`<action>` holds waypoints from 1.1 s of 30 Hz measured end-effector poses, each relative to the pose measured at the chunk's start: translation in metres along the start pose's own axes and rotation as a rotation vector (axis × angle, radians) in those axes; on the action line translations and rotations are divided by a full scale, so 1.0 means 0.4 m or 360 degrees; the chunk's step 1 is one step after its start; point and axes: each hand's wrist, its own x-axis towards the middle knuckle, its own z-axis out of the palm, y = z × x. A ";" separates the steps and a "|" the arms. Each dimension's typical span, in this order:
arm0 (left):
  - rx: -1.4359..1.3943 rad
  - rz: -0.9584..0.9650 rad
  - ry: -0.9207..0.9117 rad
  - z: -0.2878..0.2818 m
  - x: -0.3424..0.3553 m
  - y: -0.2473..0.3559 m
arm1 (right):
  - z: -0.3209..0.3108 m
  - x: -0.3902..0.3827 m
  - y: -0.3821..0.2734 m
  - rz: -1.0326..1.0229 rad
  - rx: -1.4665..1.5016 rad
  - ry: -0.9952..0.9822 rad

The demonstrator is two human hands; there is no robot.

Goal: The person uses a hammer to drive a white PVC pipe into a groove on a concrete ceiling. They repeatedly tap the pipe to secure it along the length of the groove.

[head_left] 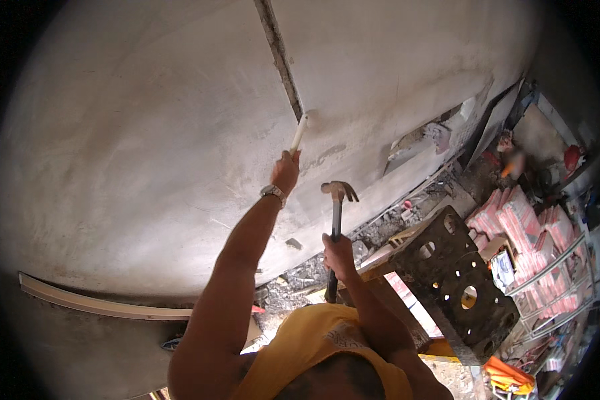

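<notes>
My left hand (286, 172), a watch on its wrist, is raised to the grey plastered wall (160, 133). Its fingers are wrapped round a short white tube (299, 133). The tube's far end meets the lower end of a narrow groove (281, 63) cut into the plaster. Whether it is hollow, I cannot tell. Lower and to the right, my right hand (341, 258) grips a claw hammer (337, 213) by its dark handle. The hammer stands upright with its metal head up, apart from the tube.
Rubble (373, 243) lies along the wall's foot. At the right is a dark board with round holes (440, 280). Beyond it are stacked pink-and-white packages (513, 217) and metal rails (550, 267). A broken opening (420, 143) shows in the wall; a pale strip (100, 300) runs at the lower left.
</notes>
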 end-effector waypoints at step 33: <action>-0.0404 0.0144 0.0191 0.057 0.016 -0.038 | -0.109 -0.158 0.037 -0.0654 -0.0930 0.0136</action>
